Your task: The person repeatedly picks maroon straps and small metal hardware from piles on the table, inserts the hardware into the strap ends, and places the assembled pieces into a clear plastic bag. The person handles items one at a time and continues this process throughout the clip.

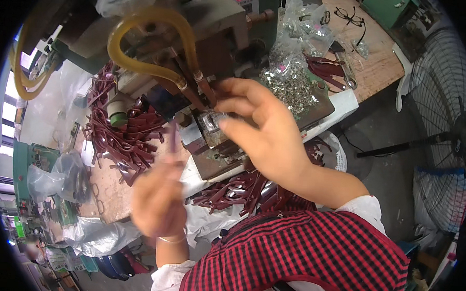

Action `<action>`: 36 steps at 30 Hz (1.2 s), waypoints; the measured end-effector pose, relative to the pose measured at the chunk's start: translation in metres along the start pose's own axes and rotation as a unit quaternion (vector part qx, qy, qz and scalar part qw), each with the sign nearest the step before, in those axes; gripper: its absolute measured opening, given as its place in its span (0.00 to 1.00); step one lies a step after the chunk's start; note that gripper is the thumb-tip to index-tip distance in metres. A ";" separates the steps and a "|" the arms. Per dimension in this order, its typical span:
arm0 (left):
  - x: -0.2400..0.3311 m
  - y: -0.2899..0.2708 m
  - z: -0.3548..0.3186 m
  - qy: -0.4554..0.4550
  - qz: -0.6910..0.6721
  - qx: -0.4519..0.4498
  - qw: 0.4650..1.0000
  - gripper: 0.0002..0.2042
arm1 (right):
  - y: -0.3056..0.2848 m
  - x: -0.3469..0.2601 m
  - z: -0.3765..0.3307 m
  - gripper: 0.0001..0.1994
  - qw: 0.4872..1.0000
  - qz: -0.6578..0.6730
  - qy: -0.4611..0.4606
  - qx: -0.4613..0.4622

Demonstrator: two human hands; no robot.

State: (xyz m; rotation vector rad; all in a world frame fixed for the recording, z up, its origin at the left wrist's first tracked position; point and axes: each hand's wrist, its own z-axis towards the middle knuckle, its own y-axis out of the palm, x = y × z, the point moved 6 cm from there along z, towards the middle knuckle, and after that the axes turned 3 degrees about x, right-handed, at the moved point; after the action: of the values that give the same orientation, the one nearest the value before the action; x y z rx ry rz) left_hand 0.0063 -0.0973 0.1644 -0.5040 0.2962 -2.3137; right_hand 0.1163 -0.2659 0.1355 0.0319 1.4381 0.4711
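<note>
"Your left hand [159,202] was a blur, wasn't it?"

"It was, low and to the left, yet its fingers looked curled closed, and a thin maroon strip [173,138] stuck up out of them, smeared too. It was just short of the machine [221,23], pointing up beside it."

"And your right hand [271,126]?"

"You had that up at the machine, fingers half bent, thumb a little apart from them. The tips were right by the copper rods [194,97], over the metal block [210,126]. Whether they had hold of anything small, I can't tell."

"What lay around your hands?"

"A big heap of strips [132,151] spread to the left of the block, beside a green knob [117,119]. Another pile of strips [246,191] lay nearer you, between the machine and your checked apron [312,239]."

"And further out?"

"Yellow hoses [114,42] looped above the rods. Beyond your right hand sat a mound of shiny metal parts [294,91], with a few more strips [326,70] past it. A glasses frame [349,15] lay toward the far end of the bench [382,69], and a fan [457,141] stood off to your right."
</note>
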 end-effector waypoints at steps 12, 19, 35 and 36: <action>0.012 0.066 -0.001 0.157 0.057 -0.098 0.981 0.15 | -0.151 0.064 0.028 0.12 0.740 -0.624 -0.197 0.156; 0.013 0.062 0.002 0.121 0.026 -0.095 0.988 0.15 | -0.136 0.049 0.033 0.07 0.751 -0.598 -0.214 0.179; -0.129 -0.106 -0.009 -0.202 0.304 -0.137 0.921 0.12 | -0.128 0.045 0.043 0.07 0.784 -0.527 -0.277 0.176; -0.154 -0.099 -0.026 -0.193 0.398 -0.211 0.872 0.14 | -0.129 0.045 0.042 0.07 0.782 -0.531 -0.271 0.180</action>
State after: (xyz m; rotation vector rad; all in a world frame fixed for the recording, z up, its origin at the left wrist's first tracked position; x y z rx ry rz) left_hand 0.0336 0.0833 0.1352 -0.8529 0.6737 -1.3045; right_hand 0.1969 -0.3579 0.0609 -0.3080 0.7546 -0.7152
